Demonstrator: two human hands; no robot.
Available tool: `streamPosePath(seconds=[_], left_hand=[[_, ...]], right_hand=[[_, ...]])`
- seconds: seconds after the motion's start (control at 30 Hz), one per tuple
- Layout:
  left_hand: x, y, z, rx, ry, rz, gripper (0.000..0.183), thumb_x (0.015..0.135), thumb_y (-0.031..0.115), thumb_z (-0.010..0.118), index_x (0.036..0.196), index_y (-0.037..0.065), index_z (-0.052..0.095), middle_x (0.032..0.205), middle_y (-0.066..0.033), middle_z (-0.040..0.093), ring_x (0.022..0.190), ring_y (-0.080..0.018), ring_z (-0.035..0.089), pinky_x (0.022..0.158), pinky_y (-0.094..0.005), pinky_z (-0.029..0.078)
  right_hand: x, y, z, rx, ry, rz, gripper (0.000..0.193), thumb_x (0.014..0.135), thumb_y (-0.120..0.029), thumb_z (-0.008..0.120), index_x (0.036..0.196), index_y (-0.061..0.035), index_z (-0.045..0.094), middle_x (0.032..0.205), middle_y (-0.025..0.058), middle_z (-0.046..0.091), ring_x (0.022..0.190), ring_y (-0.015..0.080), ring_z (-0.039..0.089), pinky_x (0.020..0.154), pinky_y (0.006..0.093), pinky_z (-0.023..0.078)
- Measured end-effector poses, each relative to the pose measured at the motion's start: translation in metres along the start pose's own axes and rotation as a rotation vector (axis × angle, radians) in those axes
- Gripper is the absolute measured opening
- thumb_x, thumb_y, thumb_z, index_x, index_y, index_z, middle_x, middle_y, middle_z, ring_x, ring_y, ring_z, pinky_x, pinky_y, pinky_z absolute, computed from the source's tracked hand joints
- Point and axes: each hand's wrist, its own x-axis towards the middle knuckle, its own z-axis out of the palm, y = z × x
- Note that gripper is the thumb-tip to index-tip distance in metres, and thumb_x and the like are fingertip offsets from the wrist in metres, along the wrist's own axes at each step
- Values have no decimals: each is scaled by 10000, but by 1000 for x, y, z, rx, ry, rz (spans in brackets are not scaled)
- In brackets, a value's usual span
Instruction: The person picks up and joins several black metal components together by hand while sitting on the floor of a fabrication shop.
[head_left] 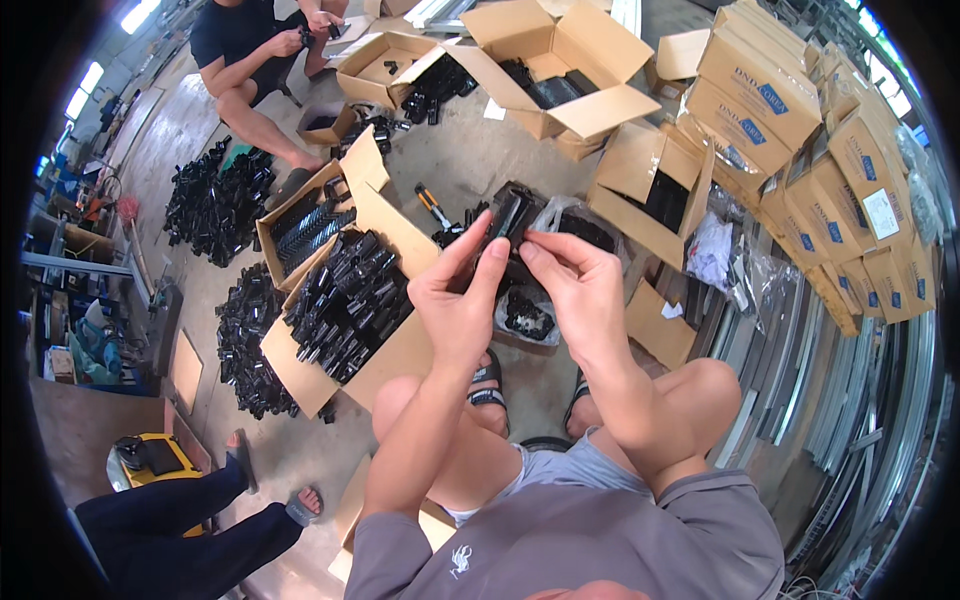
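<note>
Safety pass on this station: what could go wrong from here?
The glossy black part, held between the left hand and right hand, could slip and drop. Black parts heaped in the open carton might spill onto the loose pile beside it. The orange-handled tool on the floor could trip someone.

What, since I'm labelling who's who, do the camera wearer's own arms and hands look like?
The left hand and right hand are bare, with no gloves, rings or watch visible. The forearms are bare too. Short brownish-grey sleeves match the shirt, which has a small white emblem.
</note>
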Motion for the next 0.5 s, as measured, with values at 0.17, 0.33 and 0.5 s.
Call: streamPosePath(seconds=[0.17,0.33,0.5], left_hand=[[1,-3,0,14,26,-11,325,894,16,718,1213,-29,677,989,-77,729,855,-68,644,776,-205,516],[0,-3,1,7,43,22,319,899,16,711,1213,-31,675,999,-82,731,855,-73,652,775,-206,519],[1,-4,3,-10,57,8,322,901,20,712,1215,-34,672,994,-88,730,864,-79,656,783,-214,528]], right_hand=[[4,4,4,-25,31,-30,226,921,-65,680,1109,59,703,1080,107,700,878,136,682,766,244,530],[1,5,9,45,68,18,221,916,-83,689,1093,46,716,1170,97,654,909,133,667,792,252,524],[1,9,11,56,80,32,212,917,-83,684,1084,40,724,1178,94,656,963,130,648,812,254,520]])
